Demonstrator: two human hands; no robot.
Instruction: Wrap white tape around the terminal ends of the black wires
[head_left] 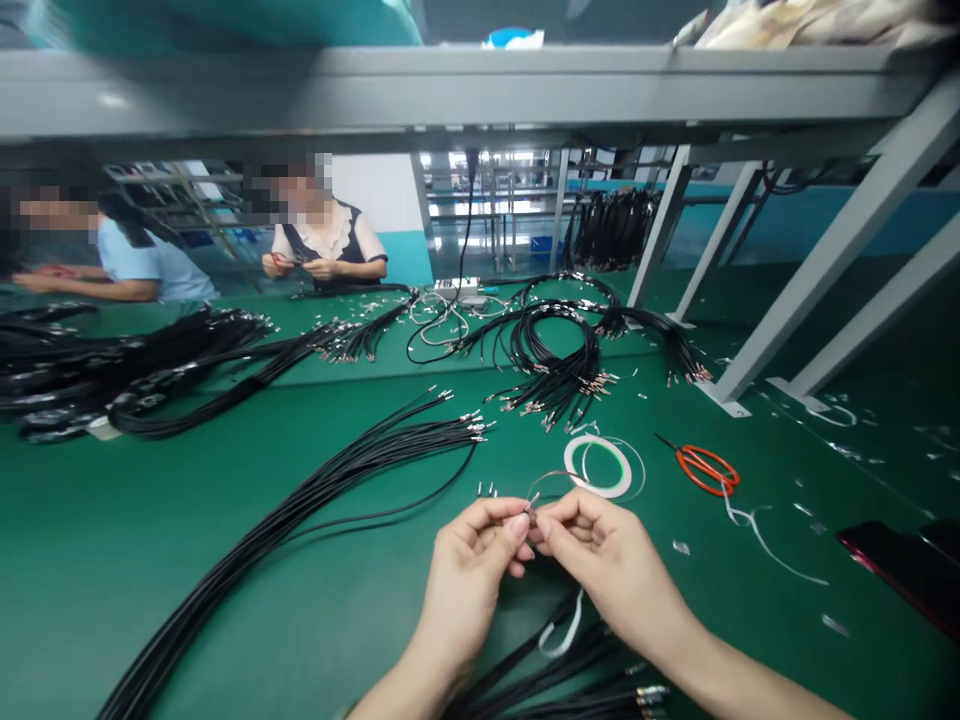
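Observation:
My left hand (469,560) and my right hand (611,545) meet fingertip to fingertip above the green bench. Thumb and forefinger of the left pinch a cable end (533,501) whose small silvery metal terminal sticks up between the hands. Right thumb and forefinger are pressed together just beside it; what they grip is hidden. A thin strip (551,474) arcs from near the terminal toward the white tape roll (571,462) behind my hands. Several loose metal terminals (487,490) show by the left fingers. Below my wrists lie black cables (525,675) with a white strip (562,635).
Orange-handled scissors (709,470) lie right of the roll. A long bundle of black cables (300,490) stretches left; coiled cables (559,345) lie behind. Metal legs (810,280) carry a shelf (450,90) overhead. A dark phone-like object (900,570) is far right. Two people (330,235) sit opposite.

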